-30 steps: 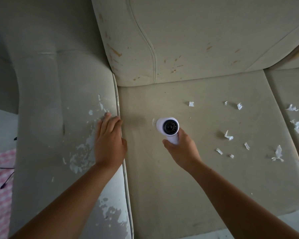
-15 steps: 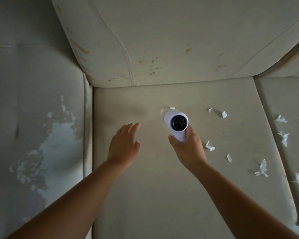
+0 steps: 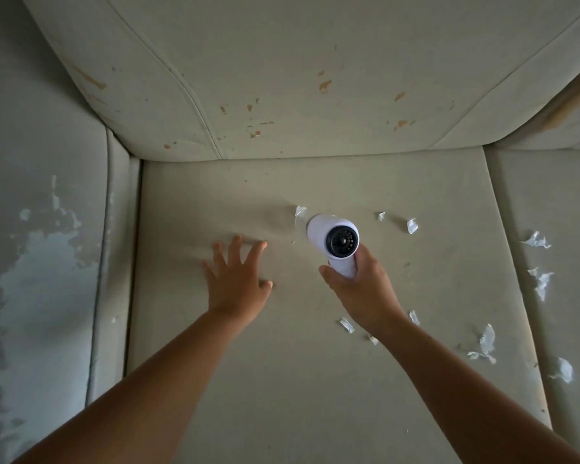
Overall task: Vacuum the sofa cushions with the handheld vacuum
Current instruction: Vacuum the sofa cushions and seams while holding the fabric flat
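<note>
1. In the middle, seat cushion [image 3: 282, 380]; behind it, back cushion [image 3: 315, 61]; at its left, armrest [image 3: 41, 229].
2. At the right, beside it, second seat cushion [image 3: 570, 195].
3. Flat on the middle cushion, left hand [image 3: 236, 283], between armrest and handheld vacuum [image 3: 335, 242].
4. Right of it, right hand [image 3: 362, 293] around the vacuum handle, front end down toward the cushion.
5. Just left of that front end, one paper scrap [image 3: 299, 211].
6. Right of the vacuum and by the right wrist, more scraps [image 3: 412, 226]; others on the second cushion.

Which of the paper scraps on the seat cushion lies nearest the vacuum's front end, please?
The scrap just left of the handheld vacuum; the others lie clearly farther away.
</note>
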